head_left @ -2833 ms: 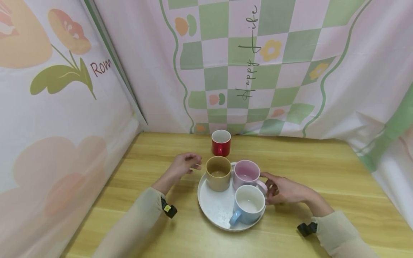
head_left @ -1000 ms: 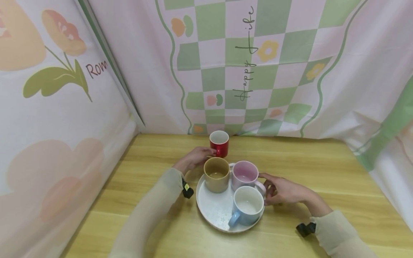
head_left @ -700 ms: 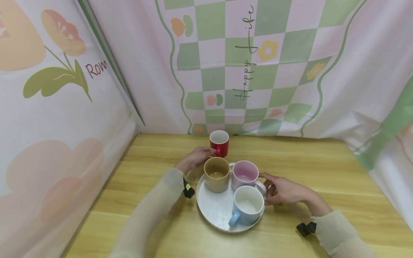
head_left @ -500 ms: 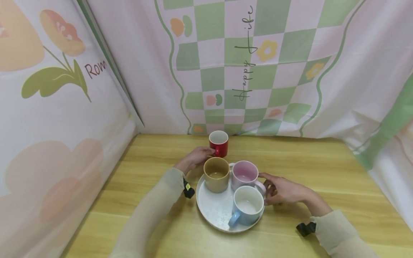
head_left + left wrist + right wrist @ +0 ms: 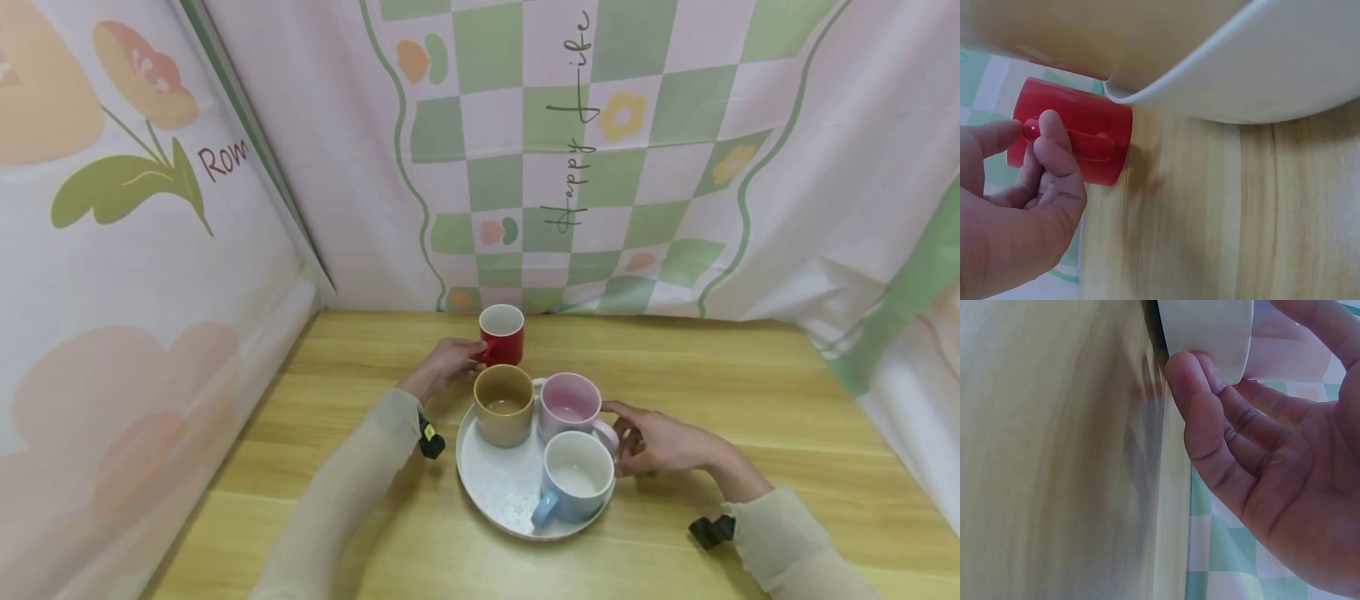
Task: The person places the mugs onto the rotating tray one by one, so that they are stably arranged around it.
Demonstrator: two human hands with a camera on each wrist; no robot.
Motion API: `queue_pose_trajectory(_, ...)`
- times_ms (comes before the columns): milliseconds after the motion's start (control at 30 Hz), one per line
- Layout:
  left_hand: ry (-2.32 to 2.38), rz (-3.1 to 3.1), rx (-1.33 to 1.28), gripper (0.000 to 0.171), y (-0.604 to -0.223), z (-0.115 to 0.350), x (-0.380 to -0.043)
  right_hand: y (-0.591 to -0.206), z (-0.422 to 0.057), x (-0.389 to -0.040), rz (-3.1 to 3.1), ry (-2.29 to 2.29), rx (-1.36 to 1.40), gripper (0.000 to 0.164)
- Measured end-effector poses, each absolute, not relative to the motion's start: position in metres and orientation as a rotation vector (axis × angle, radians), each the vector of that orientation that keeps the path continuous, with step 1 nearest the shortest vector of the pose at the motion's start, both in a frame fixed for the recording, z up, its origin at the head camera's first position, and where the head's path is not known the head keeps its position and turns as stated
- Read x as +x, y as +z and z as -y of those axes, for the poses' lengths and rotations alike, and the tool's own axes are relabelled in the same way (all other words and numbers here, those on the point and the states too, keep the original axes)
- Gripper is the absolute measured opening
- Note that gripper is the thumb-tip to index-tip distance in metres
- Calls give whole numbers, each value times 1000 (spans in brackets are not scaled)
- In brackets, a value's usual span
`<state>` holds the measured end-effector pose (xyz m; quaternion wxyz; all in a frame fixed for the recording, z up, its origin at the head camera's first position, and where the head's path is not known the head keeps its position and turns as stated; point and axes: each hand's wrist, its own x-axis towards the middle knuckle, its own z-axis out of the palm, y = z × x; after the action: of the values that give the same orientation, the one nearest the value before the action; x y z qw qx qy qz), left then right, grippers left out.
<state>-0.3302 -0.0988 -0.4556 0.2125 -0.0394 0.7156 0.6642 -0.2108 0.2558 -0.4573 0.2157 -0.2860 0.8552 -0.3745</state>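
My left hand pinches the handle of a red mug with a white inside, standing behind the tray. In the left wrist view the thumb and curled fingers meet at that handle. A round white tray holds a tan mug, a pink mug and a light blue mug with a white inside. At the tray's right side rests my right hand, its loosely bent fingers against the rim beside the pink mug's handle. The right wrist view has these fingertips right at the tray's wall.
The wooden table runs back to a checkered green and white cloth. On the left stands a flower-print cloth wall. Each wrist carries a small black camera.
The left hand has reached from the tray's left side to the red mug's handle, and the red mug has shifted slightly left with its handle turned left. The right hand stays put.
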Motion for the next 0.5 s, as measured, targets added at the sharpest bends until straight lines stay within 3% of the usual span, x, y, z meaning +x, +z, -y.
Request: queue_pose_trajectory(500, 1871, -2002, -157, 30, -457, 93, -331, -460, -257, -212, -2365, -1040, -816, 94)
